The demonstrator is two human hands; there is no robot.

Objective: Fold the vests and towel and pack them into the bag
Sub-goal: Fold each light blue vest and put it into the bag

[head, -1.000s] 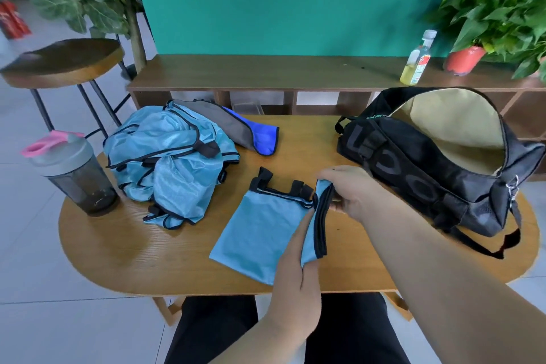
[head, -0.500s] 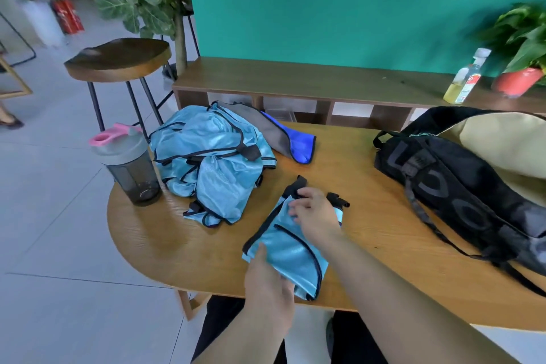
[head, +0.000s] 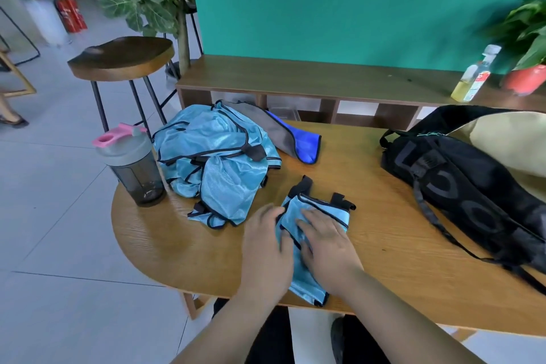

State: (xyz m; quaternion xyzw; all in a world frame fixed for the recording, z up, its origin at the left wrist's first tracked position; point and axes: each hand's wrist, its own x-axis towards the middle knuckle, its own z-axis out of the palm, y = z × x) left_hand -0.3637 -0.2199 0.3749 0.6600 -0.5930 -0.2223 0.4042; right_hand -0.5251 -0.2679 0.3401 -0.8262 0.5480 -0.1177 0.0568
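Sky-blue mesh with black binding, the folded vest (head: 320, 211) lies on the bench (head: 177, 245) near its front edge, and both grips lie flat on it. The right grip (head: 328, 242) presses its middle with straight fingers. The left grip (head: 266, 248), blurred, rests on its left edge. Neither curls round anything. The fabric looks light, limp and slick, so the fold would likely spring open unless pinched through all layers at the bound edge. The unfolded vests (head: 215, 162) sit heaped just beyond, with what looks like a grey-and-blue towel (head: 298, 139) behind them and the open black bag (head: 461, 192) well to the right.
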